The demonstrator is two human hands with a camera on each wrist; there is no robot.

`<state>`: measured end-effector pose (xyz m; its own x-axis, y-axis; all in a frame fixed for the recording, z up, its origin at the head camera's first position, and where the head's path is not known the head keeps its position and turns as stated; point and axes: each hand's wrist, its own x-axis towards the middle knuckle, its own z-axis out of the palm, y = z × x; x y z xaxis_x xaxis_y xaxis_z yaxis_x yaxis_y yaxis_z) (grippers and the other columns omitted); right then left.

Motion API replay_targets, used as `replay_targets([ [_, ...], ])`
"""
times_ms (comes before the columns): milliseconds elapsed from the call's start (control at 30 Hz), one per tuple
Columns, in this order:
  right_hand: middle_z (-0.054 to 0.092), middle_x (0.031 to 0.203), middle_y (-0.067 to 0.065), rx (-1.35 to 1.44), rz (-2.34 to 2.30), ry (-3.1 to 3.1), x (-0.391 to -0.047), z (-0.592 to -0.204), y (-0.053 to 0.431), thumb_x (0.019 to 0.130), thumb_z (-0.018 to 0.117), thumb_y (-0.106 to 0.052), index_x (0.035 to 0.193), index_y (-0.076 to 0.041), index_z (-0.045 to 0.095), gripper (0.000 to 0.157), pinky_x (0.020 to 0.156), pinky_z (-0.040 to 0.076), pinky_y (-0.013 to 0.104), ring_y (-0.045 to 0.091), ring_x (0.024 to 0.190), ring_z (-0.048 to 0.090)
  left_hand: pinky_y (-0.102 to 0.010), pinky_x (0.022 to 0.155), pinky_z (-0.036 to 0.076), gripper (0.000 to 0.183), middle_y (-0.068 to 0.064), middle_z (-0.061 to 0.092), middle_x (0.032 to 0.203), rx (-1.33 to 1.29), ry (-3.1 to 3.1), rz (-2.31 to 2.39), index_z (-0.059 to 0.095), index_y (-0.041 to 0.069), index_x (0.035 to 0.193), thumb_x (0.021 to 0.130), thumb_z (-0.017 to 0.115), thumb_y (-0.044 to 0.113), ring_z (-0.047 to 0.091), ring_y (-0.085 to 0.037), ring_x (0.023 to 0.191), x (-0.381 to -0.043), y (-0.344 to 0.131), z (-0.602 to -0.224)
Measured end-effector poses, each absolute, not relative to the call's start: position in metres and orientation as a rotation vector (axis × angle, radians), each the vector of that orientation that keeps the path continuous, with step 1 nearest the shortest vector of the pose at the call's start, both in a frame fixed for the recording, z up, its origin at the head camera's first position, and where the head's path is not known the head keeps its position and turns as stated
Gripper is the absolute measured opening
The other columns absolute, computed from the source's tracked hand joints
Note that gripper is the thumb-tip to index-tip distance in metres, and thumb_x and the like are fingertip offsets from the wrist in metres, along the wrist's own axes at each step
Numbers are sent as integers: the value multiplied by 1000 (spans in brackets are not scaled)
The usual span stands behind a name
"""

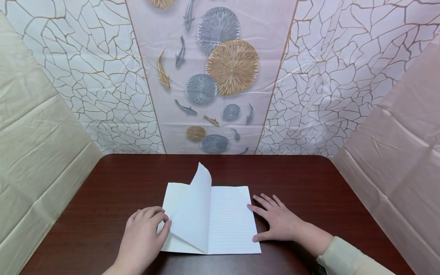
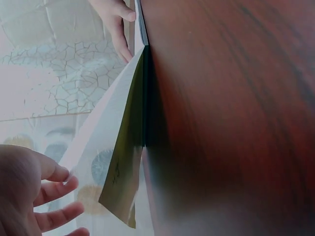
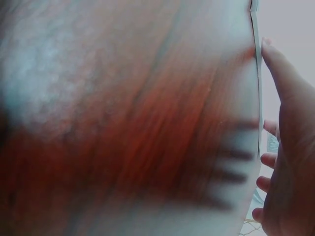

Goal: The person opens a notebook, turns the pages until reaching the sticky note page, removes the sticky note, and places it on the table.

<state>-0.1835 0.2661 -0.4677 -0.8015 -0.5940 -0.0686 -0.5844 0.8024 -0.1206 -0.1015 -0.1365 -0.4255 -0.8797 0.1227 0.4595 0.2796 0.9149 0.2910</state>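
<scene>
A lined notebook (image 1: 233, 221) lies open on the dark table. One of its pages (image 1: 194, 214) is lifted and bows over the left side, its top corner standing up. Thumb and forefinger of my left hand (image 1: 144, 233) pinch that page near its outer edge. In the left wrist view, the left hand (image 2: 29, 191) has the page's edge at its fingertips, the other fingers loosely bent. My right hand (image 1: 282, 221) is spread at the notebook's right edge, thumb and forefinger touching the margin. The right wrist view shows the right hand (image 3: 295, 142) with fingers apart.
The brown wooden table (image 1: 113, 191) extends around the notebook on all sides. Behind it hangs a patterned backdrop (image 1: 220, 114) with fish and round shapes. Pale fabric walls (image 1: 41, 152) stand at the left and right.
</scene>
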Motion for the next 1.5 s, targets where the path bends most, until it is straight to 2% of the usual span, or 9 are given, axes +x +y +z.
replay_targets([
  [233, 29, 160, 9, -935, -137, 2893, -181, -466, 266, 74, 52, -87, 152, -27, 42, 99, 113, 15, 66, 39, 147, 22, -59, 95, 40, 18, -4, 66, 104, -244, -2715, -469, 63, 24, 71, 85, 75, 20, 60, -32, 107, -97, -144, -429],
  [567, 28, 161, 10, -901, -132, 2878, -179, -461, 268, 74, 51, -87, 152, -28, 41, 98, 112, 15, 67, 40, 147, 22, -61, 93, 40, 14, -1, 63, 99, -201, -2881, -359, 68, 23, 73, 86, 73, 24, 58, -34, 105, -92, -151, -435],
  [933, 28, 160, 11, -845, -146, 2866, -179, -460, 264, 73, 52, -88, 152, -31, 41, 98, 113, 13, 67, 40, 147, 22, -62, 92, 40, 21, 0, 60, 97, -205, -3034, -305, 62, 25, 65, 84, 70, 24, 57, -35, 104, -90, -158, -442],
  [1200, 30, 160, 10, -835, -129, 2873, -179, -460, 262, 72, 52, -89, 151, -32, 43, 98, 113, 13, 66, 39, 147, 22, -61, 89, 41, 24, -1, 57, 91, -180, -3220, -220, 60, 21, 63, 84, 71, 27, 54, -30, 94, -94, -159, -446],
  [1500, 30, 160, 11, -824, -103, 2865, -180, -461, 265, 71, 48, -91, 152, -33, 41, 100, 113, 13, 66, 39, 147, 22, -61, 87, 41, 27, -2, 57, 91, -207, -3244, -198, 58, 20, 61, 84, 71, 26, 53, -29, 93, -96, -155, -447],
])
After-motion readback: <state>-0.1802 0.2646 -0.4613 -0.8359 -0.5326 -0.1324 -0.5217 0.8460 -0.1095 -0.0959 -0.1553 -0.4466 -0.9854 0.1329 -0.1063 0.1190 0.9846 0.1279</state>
